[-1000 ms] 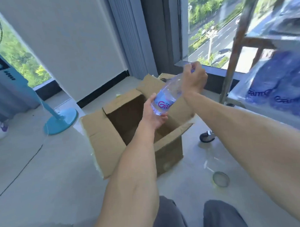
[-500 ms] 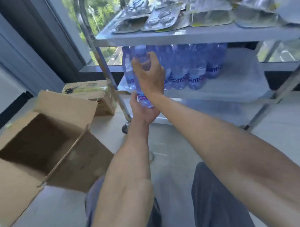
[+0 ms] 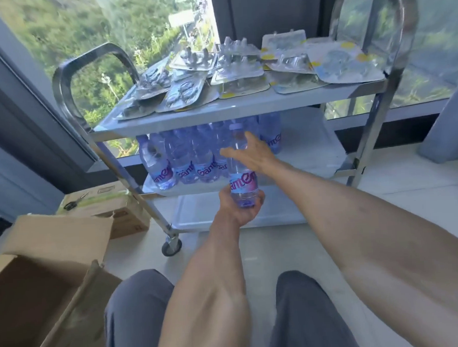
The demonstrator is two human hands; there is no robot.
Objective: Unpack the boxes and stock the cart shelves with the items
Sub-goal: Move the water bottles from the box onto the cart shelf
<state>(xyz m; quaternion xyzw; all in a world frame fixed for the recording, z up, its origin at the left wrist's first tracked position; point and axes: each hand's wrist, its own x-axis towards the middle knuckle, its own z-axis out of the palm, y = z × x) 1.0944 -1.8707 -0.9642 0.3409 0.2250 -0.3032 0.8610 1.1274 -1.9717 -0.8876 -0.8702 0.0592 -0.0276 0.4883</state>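
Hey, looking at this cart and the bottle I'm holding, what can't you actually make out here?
Head view only:
- Bottle label: the left hand and blur cut the word short.
- Back-row bottles: hidden behind front ones, so no count.
- Blister packs on the top shelf: contents too blurred.
- Open box: inside cut off by the edge.
- Right hand: grip unclear.

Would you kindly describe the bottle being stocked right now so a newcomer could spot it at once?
Find the steel cart by the window; its middle shelf holds a row of bottles. The bottle in question is in front of that row, off the shelf, gripped at its base by the left hand, the right hand against its upper part.
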